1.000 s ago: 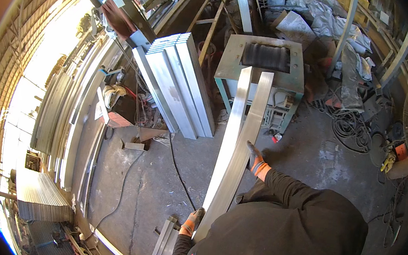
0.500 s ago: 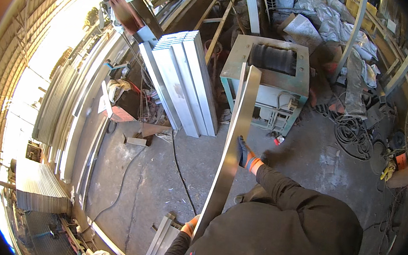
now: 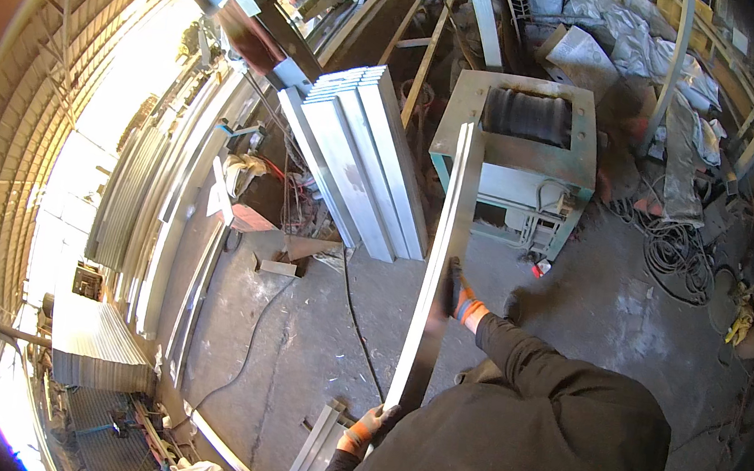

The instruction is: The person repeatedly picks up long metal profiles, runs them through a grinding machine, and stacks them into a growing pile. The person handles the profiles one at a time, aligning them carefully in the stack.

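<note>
A long metal channel (image 3: 427,308) is held lengthwise in front of me, its near end by my body and its far end standing in front of a green-grey machine (image 3: 519,172). My right hand (image 3: 463,298), in an orange and dark glove, is closed against the channel's right side about midway along it. Near the lower end, my left hand (image 3: 370,424), gloved alike, is wrapped round the left edge. Some of the fingers of both hands are hidden by the metal. Shorter metal profiles (image 3: 312,458) lie on the floor beside my left hand.
A stack of upright-looking silver channels (image 3: 370,167) stands left of the machine. Black cable (image 3: 353,342) crosses the floor toward my left hand. Coiled hose (image 3: 674,260) lies at the right. Long sheets and profiles (image 3: 148,204) line the left side, with a ladder (image 3: 426,54) behind.
The channel has rolled about its length, so a narrow bright face now shows where a broad face did. More of my left hand shows. The surroundings have shifted right in the picture.
</note>
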`<action>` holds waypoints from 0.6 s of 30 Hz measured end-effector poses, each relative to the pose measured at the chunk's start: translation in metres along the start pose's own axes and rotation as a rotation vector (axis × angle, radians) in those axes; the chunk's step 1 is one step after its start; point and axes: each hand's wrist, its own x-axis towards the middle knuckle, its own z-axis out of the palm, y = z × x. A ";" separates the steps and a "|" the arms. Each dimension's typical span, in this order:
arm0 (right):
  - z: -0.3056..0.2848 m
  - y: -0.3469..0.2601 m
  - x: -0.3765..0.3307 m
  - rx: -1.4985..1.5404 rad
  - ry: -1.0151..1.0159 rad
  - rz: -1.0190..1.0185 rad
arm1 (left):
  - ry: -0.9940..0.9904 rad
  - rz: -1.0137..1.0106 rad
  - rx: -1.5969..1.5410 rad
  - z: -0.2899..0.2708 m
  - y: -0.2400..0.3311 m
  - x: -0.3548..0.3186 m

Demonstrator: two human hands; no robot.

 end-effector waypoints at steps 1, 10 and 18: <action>0.000 -0.002 0.004 -0.029 -0.036 -0.052 | 0.035 0.027 0.105 0.002 0.004 0.000; 0.013 -0.085 -0.007 -0.714 0.503 -0.695 | 0.612 0.047 0.627 0.052 0.009 0.005; 0.095 -0.242 -0.001 -2.136 0.746 -1.292 | 0.451 0.211 0.602 0.052 0.086 0.139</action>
